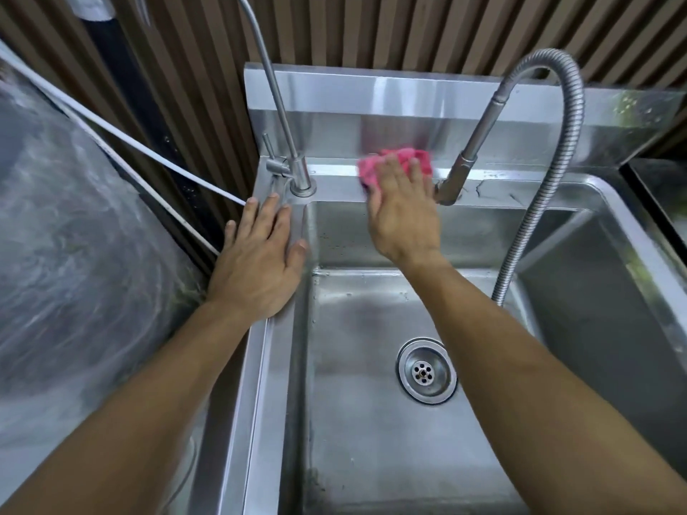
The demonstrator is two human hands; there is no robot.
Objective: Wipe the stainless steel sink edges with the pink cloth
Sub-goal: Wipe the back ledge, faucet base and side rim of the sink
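- The stainless steel sink [371, 440] filled most of the view, its deep basin flanked by flat edges on the left and at the back, with a raised steel backsplash [371, 102] behind.
- A large bundle wrapped in clear plastic sheeting [74, 236] stood to the left of the sink, close against its outer side.
- A wall of dark vertical wooden slats [371, 31] rose behind the sink and the bundle.
- A flexible metal hose [550, 172] arched from the back edge over the right part of the basin and ran down into it; its spray head [461, 176] sat on the back edge, just right of the right hand, standing in the path of the cloth to that side.
- A thin white cable [130, 143] ran diagonally across the slats towards the sink's back left corner.
- A slim gooseneck tap [282, 117] with a small lever stood on that back left corner, bounding the back edge to the left of the cloth.
- The left hand [260, 262] lay flat on the left edge, fingers straight and spread, gripping nothing, fingertips close to the tap's base.
- The right hand [401, 213] pressed the pink cloth [397, 161] with straight fingers, palm down; whether the thumb hooked the cloth could not be told.
- The pink cloth lay bunched on the back edge against the foot of the backsplash, between the tap and the spray head.
- A round drain strainer [426, 370] sat in the basin floor.
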